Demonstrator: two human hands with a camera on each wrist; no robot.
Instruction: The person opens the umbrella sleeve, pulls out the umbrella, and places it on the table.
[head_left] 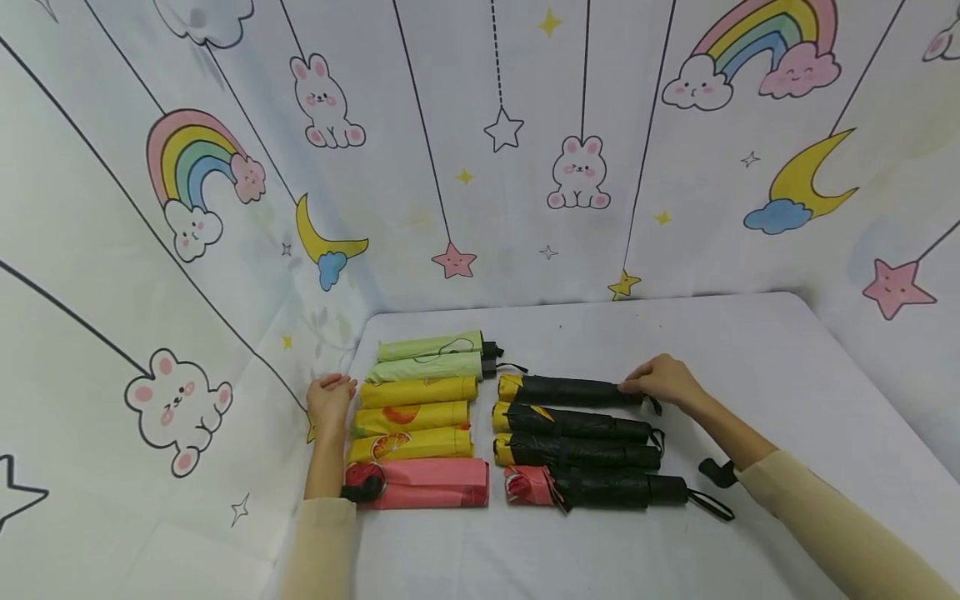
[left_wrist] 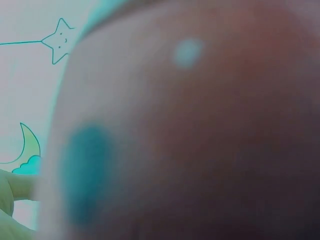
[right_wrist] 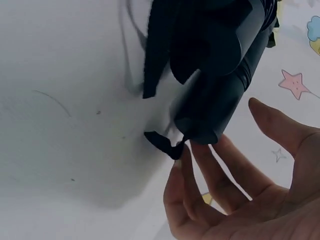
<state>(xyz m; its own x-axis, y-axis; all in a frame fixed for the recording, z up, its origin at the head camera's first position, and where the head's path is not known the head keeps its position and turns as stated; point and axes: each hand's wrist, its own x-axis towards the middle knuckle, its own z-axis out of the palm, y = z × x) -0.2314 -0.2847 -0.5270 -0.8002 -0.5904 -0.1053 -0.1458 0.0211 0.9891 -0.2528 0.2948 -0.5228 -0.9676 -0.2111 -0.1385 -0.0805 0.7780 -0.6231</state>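
Observation:
My right hand (head_left: pixel 667 381) touches the handle end of the farthest black folded umbrella with a yellow end (head_left: pixel 570 390). In the right wrist view its fingertips (right_wrist: pixel 202 150) meet the handle's end (right_wrist: pixel 200 117) and strap (right_wrist: pixel 165 145), while the thumb (right_wrist: pixel 275 120) stands apart. My left hand (head_left: pixel 330 404) is by the left ends of the yellow folded umbrellas (head_left: pixel 420 392), fingers loosely bent and holding nothing visible. A close, blurred surface covers most of the left wrist view.
Two light green umbrellas (head_left: pixel 427 367) lie at the back left, a pink umbrella (head_left: pixel 435 483) at the front left. More black umbrellas (head_left: pixel 573 422) lie in the right column, the nearest red-ended (head_left: pixel 528 485). A black object (head_left: pixel 717 472) is beneath the right forearm.

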